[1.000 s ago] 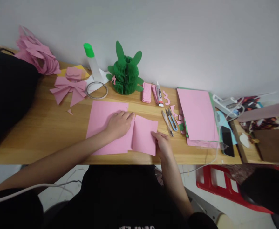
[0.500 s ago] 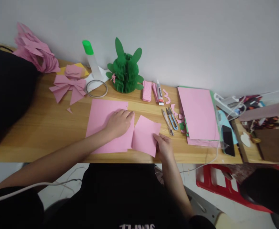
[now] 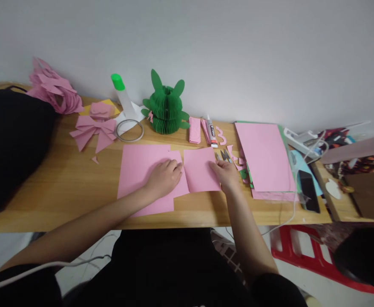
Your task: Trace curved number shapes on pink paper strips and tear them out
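Note:
My left hand (image 3: 165,179) rests with bent fingers pressed together on the left part of a creased pink paper (image 3: 202,170), holding it down. Beneath that lies a larger pink sheet (image 3: 142,164), partly covered by my hand and forearm. My right hand (image 3: 225,175) pinches the creased paper's right edge between thumb and fingers. A crease runs up the paper between my hands, and its right panel looks slightly raised. Just beyond my right hand are blue-handled thread snips (image 3: 225,155) and a pen-like tool (image 3: 218,156), both mostly hidden by the hand.
Behind the papers stand a green honeycomb paper figure (image 3: 167,111), a green-capped bottle (image 3: 123,96) and a tape roll (image 3: 130,130). A pink paper bow (image 3: 94,130) lies left. Rightward are a glue tube (image 3: 211,132), stacked pink sheets (image 3: 266,157) and a phone (image 3: 308,191).
The creased paper has turned and shifted right and away from me, its right panel now straighter. My right hand moved with it, over the snips. My left hand slid slightly right, fingers more bent.

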The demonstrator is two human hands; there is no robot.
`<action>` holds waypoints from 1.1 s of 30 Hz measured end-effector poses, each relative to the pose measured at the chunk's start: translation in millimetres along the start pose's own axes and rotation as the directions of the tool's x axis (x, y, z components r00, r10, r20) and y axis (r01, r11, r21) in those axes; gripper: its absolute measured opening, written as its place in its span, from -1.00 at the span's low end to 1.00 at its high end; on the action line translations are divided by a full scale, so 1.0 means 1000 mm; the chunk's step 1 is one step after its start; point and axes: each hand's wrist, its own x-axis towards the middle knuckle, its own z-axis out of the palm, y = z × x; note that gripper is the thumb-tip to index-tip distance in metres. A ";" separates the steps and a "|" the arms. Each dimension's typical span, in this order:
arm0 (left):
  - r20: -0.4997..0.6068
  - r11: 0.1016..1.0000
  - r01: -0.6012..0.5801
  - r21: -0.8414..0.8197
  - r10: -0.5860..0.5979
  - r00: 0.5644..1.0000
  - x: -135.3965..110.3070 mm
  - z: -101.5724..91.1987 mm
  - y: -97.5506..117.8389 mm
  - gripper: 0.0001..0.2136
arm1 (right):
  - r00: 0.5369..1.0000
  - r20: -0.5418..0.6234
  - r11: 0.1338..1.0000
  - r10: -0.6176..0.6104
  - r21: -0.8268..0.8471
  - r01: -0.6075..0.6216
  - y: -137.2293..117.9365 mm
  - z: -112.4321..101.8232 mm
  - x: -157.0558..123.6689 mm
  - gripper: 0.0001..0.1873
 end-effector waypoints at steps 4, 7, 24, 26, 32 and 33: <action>0.006 1.000 0.017 0.011 -0.017 1.000 -0.001 0.003 0.001 -0.66 | 0.998 -0.066 0.988 0.015 -0.154 -0.025 0.013 0.001 -0.006 -0.75; 0.018 1.000 0.016 0.013 -0.016 1.000 -0.002 0.004 0.001 -0.65 | 0.992 -0.127 0.968 -0.011 -0.251 -0.021 0.020 0.003 -0.014 -0.73; 0.041 0.995 0.048 -0.082 -0.044 0.998 -0.001 0.002 0.002 -0.64 | 0.944 -0.317 0.881 -0.097 -0.468 -0.067 0.042 -0.014 -0.041 -0.63; 0.057 0.990 0.070 -0.124 -0.063 0.996 -0.001 0.001 0.002 -0.64 | 0.933 -0.344 0.889 -0.100 -0.453 -0.072 0.045 -0.017 -0.046 -0.58; 0.108 0.922 0.168 -0.349 -0.138 0.985 0.001 -0.004 0.004 -0.65 | 0.898 -0.431 0.932 -0.091 -0.353 -0.076 0.046 -0.028 -0.060 -0.47; 0.114 0.897 0.188 -0.401 -0.155 0.981 0.001 -0.005 0.004 -0.66 | 0.901 -0.428 0.953 -0.076 -0.298 -0.062 0.045 -0.030 -0.062 -0.45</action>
